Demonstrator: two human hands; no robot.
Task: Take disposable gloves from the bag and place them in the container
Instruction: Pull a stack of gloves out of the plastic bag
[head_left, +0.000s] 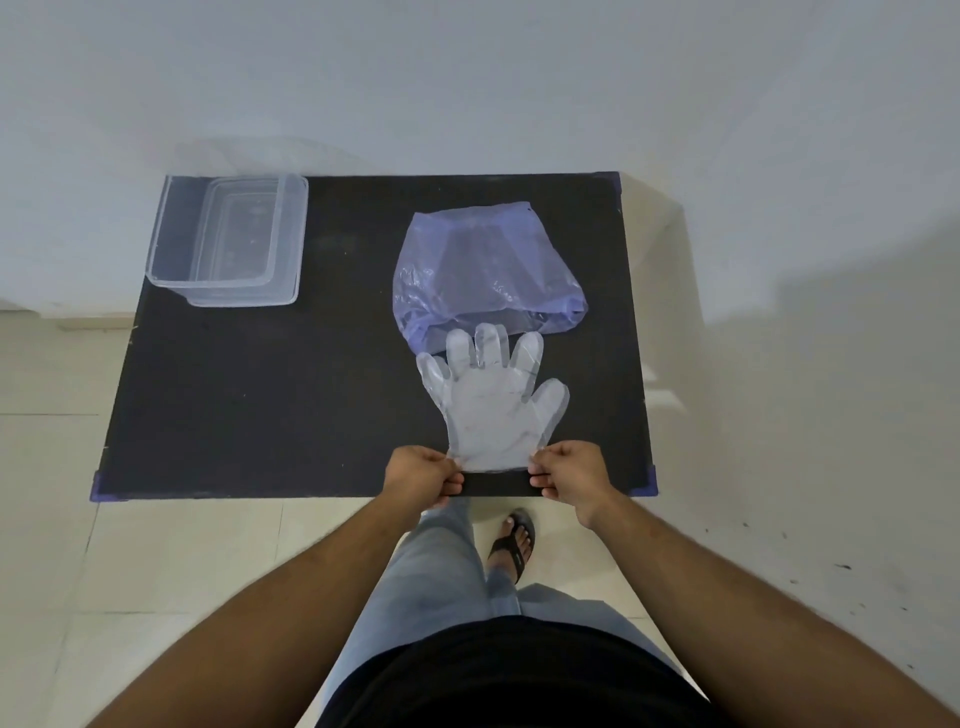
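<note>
I'm looking down on a black bench (234, 405) pushed up against a pale, plain wall (467, 78), with purple tape on the corners I can see, near left (98, 488), near right (649, 480) and far right. The top is matte and dark, with a few faint scuffs and specks. Around it the floor (52, 519) is cream tile with thin grout lines, and there are dark flecks scattered over the tiles off to the right.

At the far left corner sits the clear plastic container (228, 239), open-topped, one edge right at the bench's left side. Well apart from it, right of centre, lies the translucent purple bag (483, 260), its mouth facing me. Just out of that mouth, flat on the bench, is a clear disposable glove (491, 410), fingers spread and pointing toward the bag, the middle fingertips overlapping the bag's opening.

Left hand (423, 475) is pinched shut on the glove's left cuff corner; right hand (569, 473) is pinched on the right cuff corner, both at the near edge of the bench. Below, pale jeans, a black shirt and a foot in a dark sandal (511, 545) on the tiles.
</note>
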